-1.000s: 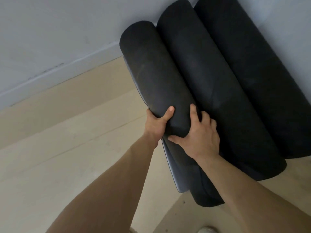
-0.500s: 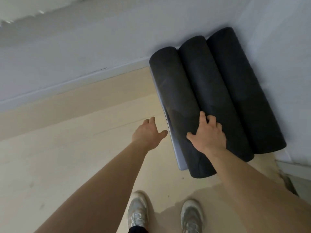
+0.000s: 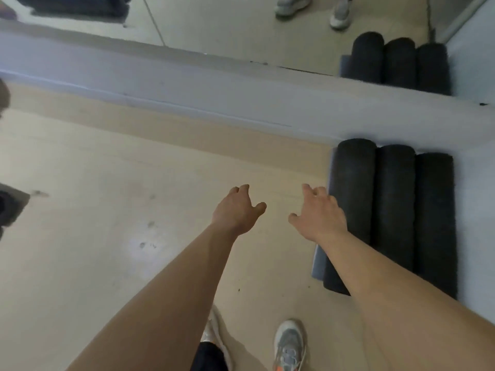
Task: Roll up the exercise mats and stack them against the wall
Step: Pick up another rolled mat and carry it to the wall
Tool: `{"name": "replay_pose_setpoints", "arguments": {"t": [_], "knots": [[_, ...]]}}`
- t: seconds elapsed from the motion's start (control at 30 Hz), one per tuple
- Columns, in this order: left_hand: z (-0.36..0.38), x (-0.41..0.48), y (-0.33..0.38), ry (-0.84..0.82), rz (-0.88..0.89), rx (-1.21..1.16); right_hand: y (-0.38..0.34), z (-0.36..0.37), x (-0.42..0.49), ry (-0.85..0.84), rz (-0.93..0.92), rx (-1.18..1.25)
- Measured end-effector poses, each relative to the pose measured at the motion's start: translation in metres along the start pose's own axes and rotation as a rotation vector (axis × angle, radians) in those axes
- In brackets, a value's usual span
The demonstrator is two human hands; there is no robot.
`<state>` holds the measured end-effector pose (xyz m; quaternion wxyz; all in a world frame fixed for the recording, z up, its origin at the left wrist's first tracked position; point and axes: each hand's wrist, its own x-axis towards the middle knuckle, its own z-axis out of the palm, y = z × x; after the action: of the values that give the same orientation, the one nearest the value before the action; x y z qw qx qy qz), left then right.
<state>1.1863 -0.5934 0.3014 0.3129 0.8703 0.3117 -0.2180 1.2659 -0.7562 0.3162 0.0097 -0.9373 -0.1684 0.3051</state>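
Observation:
Three rolled black exercise mats lie side by side on the floor in the right corner against the wall: the left roll (image 3: 353, 188), the middle roll (image 3: 393, 204) and the right roll (image 3: 434, 215). A grey flap of the left roll's loose end (image 3: 318, 263) sticks out along its left side. My right hand (image 3: 318, 215) hovers with relaxed fingers just left of the left roll and holds nothing. My left hand (image 3: 238, 210) hangs over the bare floor further left, fingers loosely spread, empty.
A low wall ledge (image 3: 214, 84) runs across the far side with a mirror (image 3: 241, 25) above it that reflects the mats and shoes. My shoes (image 3: 289, 344) stand at the bottom. A dark object (image 3: 10, 207) sits at the left edge. Beige floor (image 3: 93, 236) spreads to the left.
My right hand has lifted off the left roll and both hands have drawn back. The view has pulled away from the mats and now shows the mirror.

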Motion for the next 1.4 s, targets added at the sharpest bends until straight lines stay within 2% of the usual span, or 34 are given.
{"name": "replay_pose_setpoints", "arguments": {"t": [0.23, 0.37, 0.57, 0.8, 1.17, 1.4], "knots": [[-0.091, -0.122, -0.215, 0.139, -0.240, -0.157, -0.210, 0.028, -0.071, -0.071, -0.262, -0.164], [-0.119, -0.203, -0.363, 0.210, -0.414, -0.248, -0.357, 0.082, -0.130, -0.105, -0.446, -0.259], [-0.151, -0.318, -0.566, 0.233, -0.601, -0.306, -0.576, 0.167, -0.225, -0.188, -0.702, -0.301], [-0.223, -0.357, -0.743, 0.310, -0.731, -0.373, -0.766, 0.241, -0.273, -0.210, -0.885, -0.380], [-0.365, -0.281, -0.990, 0.237, -0.760, -0.416, -1.036, 0.317, -0.204, -0.288, -0.754, -0.450], [-0.481, -0.205, -1.136, 0.162, -0.621, -0.352, -1.204, 0.343, -0.164, -0.300, -0.593, -0.357]]}}
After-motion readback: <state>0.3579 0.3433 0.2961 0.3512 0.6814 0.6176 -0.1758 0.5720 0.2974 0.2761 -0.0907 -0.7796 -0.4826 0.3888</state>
